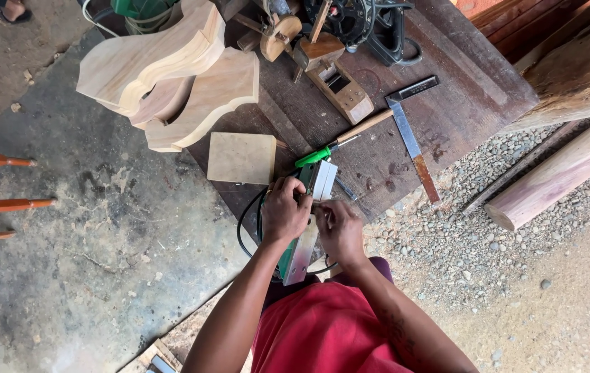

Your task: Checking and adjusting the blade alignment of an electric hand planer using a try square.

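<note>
A: In the head view, what do the hands have?

B: Both are on an electric planer point(308, 221), turned over so its flat, bright metal sole faces up; the green plastic body shows along its left edge. It lies at the near edge of the dark, stained workbench point(447, 117), close to the person's red shirt.

A: And the grips?

B: The left hand point(285, 211) is curled over the planer's body, fingers pressed around it. The right hand point(340, 230) has its fingertips pinched together at the sole's middle; what they pinch is too small to tell.

A: The cord?

B: A black cable point(243, 228) loops off the bench edge just left of the planer.

A: Nearby things?

B: A screwdriver point(329, 149) with a glossy green handle touches the planer's far end. Beside it lie a square pale wood block point(241, 157), a steel try square point(411, 135), a wooden hand plane point(340, 86) and 2 curved, smooth-sawn pale wood pieces point(170, 76). Gravel point(461, 235) lies right of the bench, rough concrete point(101, 228) left.
</note>
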